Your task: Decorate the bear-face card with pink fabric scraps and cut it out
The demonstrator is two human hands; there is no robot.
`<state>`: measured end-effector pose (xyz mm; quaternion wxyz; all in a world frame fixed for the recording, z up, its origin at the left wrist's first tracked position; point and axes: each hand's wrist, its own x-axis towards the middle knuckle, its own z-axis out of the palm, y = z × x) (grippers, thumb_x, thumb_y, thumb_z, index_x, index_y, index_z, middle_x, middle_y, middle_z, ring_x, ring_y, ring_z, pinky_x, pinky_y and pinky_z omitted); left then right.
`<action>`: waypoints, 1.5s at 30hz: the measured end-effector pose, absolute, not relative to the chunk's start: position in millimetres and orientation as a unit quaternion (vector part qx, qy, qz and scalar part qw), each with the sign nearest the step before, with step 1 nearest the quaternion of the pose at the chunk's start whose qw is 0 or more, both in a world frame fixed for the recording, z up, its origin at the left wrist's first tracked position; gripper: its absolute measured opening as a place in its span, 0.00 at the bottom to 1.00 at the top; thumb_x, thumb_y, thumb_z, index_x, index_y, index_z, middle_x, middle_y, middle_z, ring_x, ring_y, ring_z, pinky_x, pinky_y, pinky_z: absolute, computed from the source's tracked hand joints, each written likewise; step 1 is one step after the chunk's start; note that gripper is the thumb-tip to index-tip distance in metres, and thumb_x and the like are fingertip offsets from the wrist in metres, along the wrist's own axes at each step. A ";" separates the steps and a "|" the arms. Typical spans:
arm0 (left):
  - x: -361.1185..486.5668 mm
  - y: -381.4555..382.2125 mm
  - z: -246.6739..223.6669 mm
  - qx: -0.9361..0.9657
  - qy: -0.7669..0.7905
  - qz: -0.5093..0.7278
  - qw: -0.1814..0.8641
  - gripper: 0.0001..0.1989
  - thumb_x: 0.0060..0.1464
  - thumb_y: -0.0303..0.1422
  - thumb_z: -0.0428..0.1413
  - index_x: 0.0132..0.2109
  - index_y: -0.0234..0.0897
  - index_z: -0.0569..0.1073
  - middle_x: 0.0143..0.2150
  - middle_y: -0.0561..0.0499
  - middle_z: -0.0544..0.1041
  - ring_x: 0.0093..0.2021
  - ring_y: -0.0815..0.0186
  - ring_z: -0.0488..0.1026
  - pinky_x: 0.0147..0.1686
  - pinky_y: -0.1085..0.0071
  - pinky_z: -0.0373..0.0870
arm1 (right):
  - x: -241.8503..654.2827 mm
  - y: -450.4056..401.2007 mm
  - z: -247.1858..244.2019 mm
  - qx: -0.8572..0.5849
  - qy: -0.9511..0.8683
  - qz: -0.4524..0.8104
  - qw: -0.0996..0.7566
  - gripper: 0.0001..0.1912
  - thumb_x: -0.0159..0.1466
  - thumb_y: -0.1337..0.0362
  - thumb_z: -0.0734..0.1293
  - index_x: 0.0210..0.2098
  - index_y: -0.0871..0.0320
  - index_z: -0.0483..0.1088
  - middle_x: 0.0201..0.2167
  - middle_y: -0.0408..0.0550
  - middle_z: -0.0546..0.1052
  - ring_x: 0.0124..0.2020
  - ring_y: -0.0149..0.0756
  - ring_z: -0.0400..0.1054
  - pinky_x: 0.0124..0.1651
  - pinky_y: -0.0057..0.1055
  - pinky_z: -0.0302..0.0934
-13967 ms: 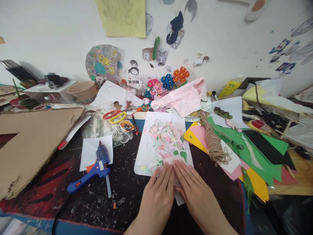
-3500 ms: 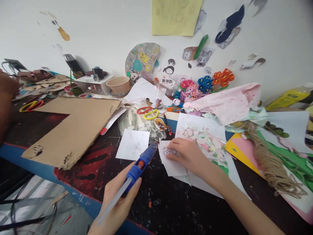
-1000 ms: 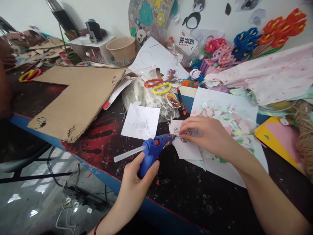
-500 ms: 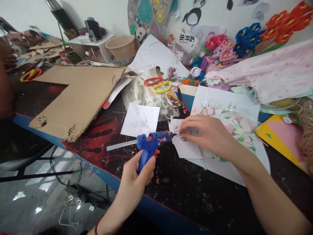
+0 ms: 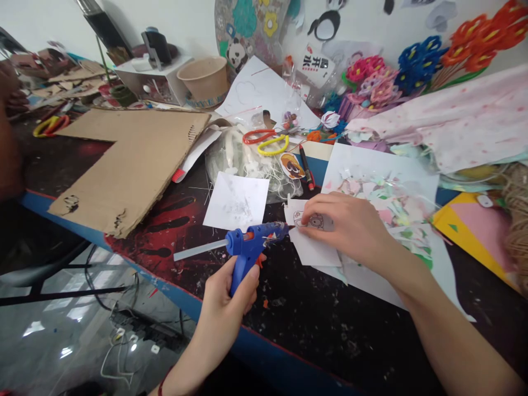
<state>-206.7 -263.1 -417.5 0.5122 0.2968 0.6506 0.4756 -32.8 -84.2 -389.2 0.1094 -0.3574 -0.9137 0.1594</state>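
A blue glue gun (image 5: 247,250) with a clear glue stick out of its back is held by its handle in my left hand (image 5: 231,297). Its nozzle points right, close to the fingertips of my right hand (image 5: 346,225). Those fingers are pinched together over a white paper with a line drawing (image 5: 315,250); what they hold, if anything, is too small to make out. To the left lies a square white paper (image 5: 237,201) with grey smudges. Under my right forearm, a larger white sheet (image 5: 358,159) bears scattered coloured paper scraps.
Cut cardboard (image 5: 132,159) lies at the left, near another person's arm (image 5: 10,132). Scissors with red and yellow handles (image 5: 272,144) rest on a plastic bag behind the papers. Crafted flowers (image 5: 371,82) and a beige bowl (image 5: 204,80) stand at the back.
My left hand and the glue gun have moved slightly left, so the nozzle is a little farther from my right fingertips. My right hand has shifted slightly.
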 end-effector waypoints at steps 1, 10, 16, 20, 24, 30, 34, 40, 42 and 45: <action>-206.4 -262.9 -417.3 0.299 0.654 0.473 0.509 0.19 0.61 0.47 0.53 0.46 0.33 0.71 0.23 0.60 0.55 0.21 0.76 0.51 0.19 0.79 0.48 | -33.1 -84.5 -389.8 -0.358 -0.914 0.157 0.110 0.05 0.62 0.61 0.69 0.29 0.52 0.74 0.38 0.41 0.80 0.42 0.41 0.72 0.42 0.36 0.61; -203.5 -260.6 -414.6 0.310 0.673 0.459 0.490 0.19 0.60 0.47 0.54 0.45 0.33 0.72 0.23 0.59 0.58 0.21 0.74 0.54 0.19 0.79 0.52 | -31.0 -82.0 -391.0 -0.341 -0.918 0.163 0.119 0.06 0.64 0.60 0.68 0.30 0.52 0.75 0.39 0.41 0.80 0.42 0.40 0.72 0.43 0.36 0.61; -204.3 -258.2 -416.0 0.350 0.687 0.441 0.460 0.19 0.60 0.46 0.53 0.44 0.33 0.73 0.22 0.57 0.62 0.21 0.73 0.57 0.19 0.79 0.55 | -31.1 -81.8 -391.6 -0.337 -0.919 0.163 0.121 0.07 0.64 0.59 0.68 0.31 0.52 0.75 0.39 0.42 0.80 0.42 0.40 0.72 0.42 0.35 0.61; -205.1 -257.4 -414.5 0.379 0.686 0.423 0.455 0.17 0.62 0.45 0.52 0.44 0.34 0.73 0.22 0.57 0.63 0.21 0.73 0.58 0.19 0.79 0.55 | -30.7 -81.8 -390.8 -0.338 -0.918 0.167 0.123 0.06 0.64 0.60 0.68 0.31 0.51 0.75 0.39 0.42 0.80 0.42 0.40 0.73 0.42 0.35 0.61; -204.7 -258.0 -412.9 0.382 0.687 0.422 0.452 0.16 0.62 0.44 0.52 0.44 0.34 0.73 0.22 0.56 0.64 0.22 0.73 0.59 0.19 0.79 0.56 | -28.1 -80.3 -391.0 -0.331 -0.917 0.182 0.125 0.06 0.65 0.62 0.67 0.32 0.51 0.76 0.40 0.41 0.80 0.42 0.40 0.73 0.43 0.36 0.62; -204.2 -258.7 -413.2 0.397 0.695 0.414 0.433 0.16 0.61 0.43 0.53 0.44 0.34 0.74 0.21 0.57 0.63 0.21 0.73 0.58 0.19 0.79 0.54 | -25.5 -78.6 -392.8 -0.323 -0.917 0.189 0.138 0.09 0.66 0.61 0.65 0.32 0.50 0.77 0.40 0.42 0.81 0.42 0.40 0.73 0.43 0.36 0.63; -204.3 -259.0 -411.9 0.408 0.702 0.409 0.417 0.16 0.62 0.43 0.52 0.43 0.34 0.73 0.22 0.58 0.61 0.21 0.73 0.57 0.20 0.78 0.55 | -25.2 -79.1 -392.6 -0.327 -0.916 0.186 0.142 0.08 0.66 0.61 0.65 0.33 0.50 0.77 0.40 0.41 0.81 0.42 0.40 0.73 0.44 0.36 0.64; -202.9 -259.8 -410.1 0.415 0.708 0.402 0.407 0.15 0.62 0.42 0.52 0.42 0.34 0.74 0.21 0.58 0.63 0.21 0.73 0.59 0.20 0.78 0.55 | -25.1 -79.1 -392.1 -0.327 -0.914 0.197 0.138 0.08 0.65 0.62 0.66 0.32 0.50 0.77 0.40 0.41 0.81 0.43 0.40 0.73 0.44 0.36 0.64; -202.6 -259.4 -409.6 0.411 0.708 0.407 0.405 0.14 0.61 0.42 0.52 0.42 0.34 0.74 0.21 0.58 0.63 0.20 0.73 0.58 0.20 0.78 0.54 | -25.1 -78.9 -392.1 -0.328 -0.914 0.195 0.138 0.07 0.65 0.62 0.66 0.32 0.50 0.76 0.40 0.41 0.81 0.43 0.40 0.74 0.44 0.36 0.64; -202.0 -259.1 -408.3 0.405 0.709 0.409 0.407 0.14 0.61 0.41 0.52 0.41 0.34 0.74 0.21 0.58 0.64 0.20 0.74 0.58 0.20 0.78 0.55 | -24.8 -78.8 -392.0 -0.327 -0.915 0.192 0.138 0.08 0.65 0.63 0.66 0.32 0.50 0.77 0.40 0.41 0.81 0.43 0.40 0.74 0.44 0.36 0.64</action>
